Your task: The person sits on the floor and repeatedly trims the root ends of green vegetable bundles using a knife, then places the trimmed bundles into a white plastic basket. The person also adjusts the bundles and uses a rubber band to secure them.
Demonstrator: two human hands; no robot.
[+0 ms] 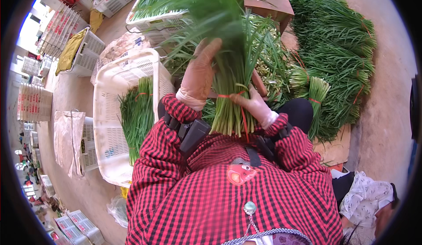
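Note:
In front of my chest is an upright bundle of long green leafy stalks (230, 70), its pale cut ends down and its blurred leaf tips up. A red band goes around its lower part, and a loose red end hangs over the stems. My left hand (199, 73), in a thin pale glove, lies along the bundle's left side with the fingers pointing up; whether it grips is unclear. My right hand (254, 103), gloved alike, holds the bundle at the band, thumb across the front. A smaller banded bundle (318, 95) stands to the right.
A white plastic crate (99, 136) with banded bundles is at left, another leafy crate (158, 22) beyond it. Trimmings (268, 40) lie behind the bundle, near a small brown table (270, 6). A large heap of bundles (333, 50) fills the right. Another person (369, 195) is at lower right.

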